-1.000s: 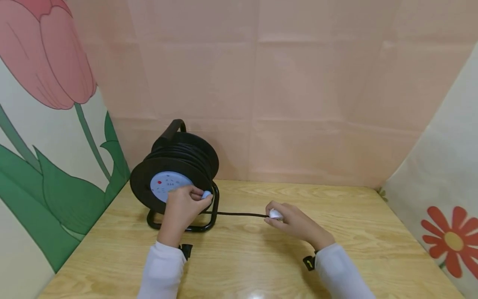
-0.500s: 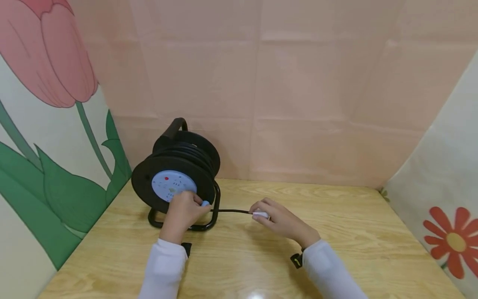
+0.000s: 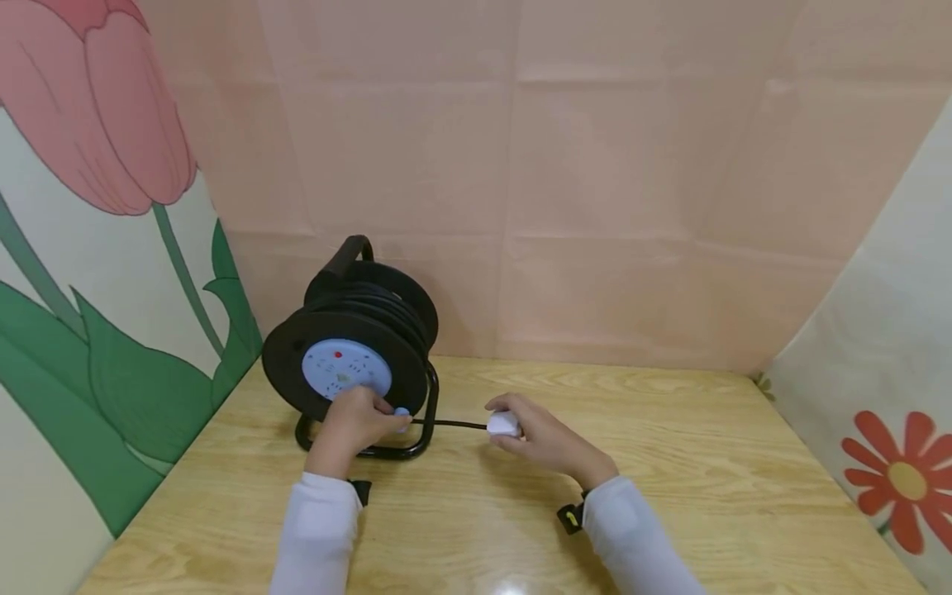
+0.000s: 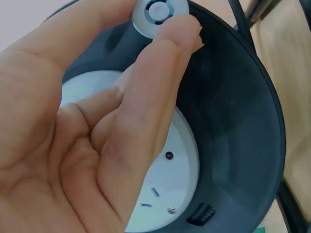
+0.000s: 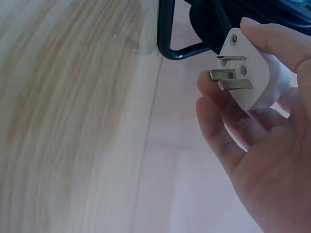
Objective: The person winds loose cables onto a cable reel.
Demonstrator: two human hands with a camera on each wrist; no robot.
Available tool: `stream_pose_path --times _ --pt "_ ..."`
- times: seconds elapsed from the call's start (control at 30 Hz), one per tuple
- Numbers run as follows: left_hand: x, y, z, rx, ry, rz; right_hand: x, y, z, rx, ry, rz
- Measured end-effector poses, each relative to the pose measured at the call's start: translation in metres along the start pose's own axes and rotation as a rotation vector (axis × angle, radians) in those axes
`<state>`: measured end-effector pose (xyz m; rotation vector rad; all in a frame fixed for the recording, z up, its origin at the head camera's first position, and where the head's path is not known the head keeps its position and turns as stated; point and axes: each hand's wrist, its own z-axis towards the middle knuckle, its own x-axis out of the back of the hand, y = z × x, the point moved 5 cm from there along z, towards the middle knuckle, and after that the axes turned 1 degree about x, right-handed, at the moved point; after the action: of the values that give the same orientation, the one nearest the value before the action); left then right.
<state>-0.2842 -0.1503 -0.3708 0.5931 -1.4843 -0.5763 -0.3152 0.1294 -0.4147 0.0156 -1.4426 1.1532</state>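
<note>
A black cable reel (image 3: 349, 318) stands on the left of the table, cord wound on its drum, with a pale blue socket panel (image 3: 338, 364) on its face. My left hand (image 3: 355, 426) pinches the light blue crank knob (image 4: 159, 12) near the reel's lower right rim between thumb and fingers. From the reel a short length of black cord (image 3: 457, 424) runs right to a white plug (image 3: 503, 425). My right hand (image 3: 543, 438) holds that plug by its body; three metal prongs (image 5: 235, 83) show in the right wrist view.
The reel rests on a black tubular frame (image 3: 402, 453) with a carrying handle (image 3: 349, 252) on top. A wood-grain table (image 3: 476, 521) lies beneath. Behind it hangs a pink cloth (image 3: 595, 182); flower-printed sheets (image 3: 149, 330) stand at both sides.
The left hand has carried the knob down and slightly left, and the reel has turned, its red spot shifting right. The right hand with the plug has moved left, shortening the free cord.
</note>
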Motion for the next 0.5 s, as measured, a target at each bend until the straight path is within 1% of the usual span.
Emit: stream_pose_path --times 0.17,0.3,0.5 --pt "-0.001 -0.009 0.002 0.012 -0.055 -0.012 -0.005 -0.002 0.004 -0.005 0.001 0.017" --pt "-0.003 -0.021 0.002 0.041 -0.099 -0.030 -0.014 -0.002 0.009 -0.018 -0.031 0.054" --pt "-0.006 -0.040 0.004 0.089 -0.160 -0.132 -0.027 -0.005 0.016 -0.007 -0.058 0.068"
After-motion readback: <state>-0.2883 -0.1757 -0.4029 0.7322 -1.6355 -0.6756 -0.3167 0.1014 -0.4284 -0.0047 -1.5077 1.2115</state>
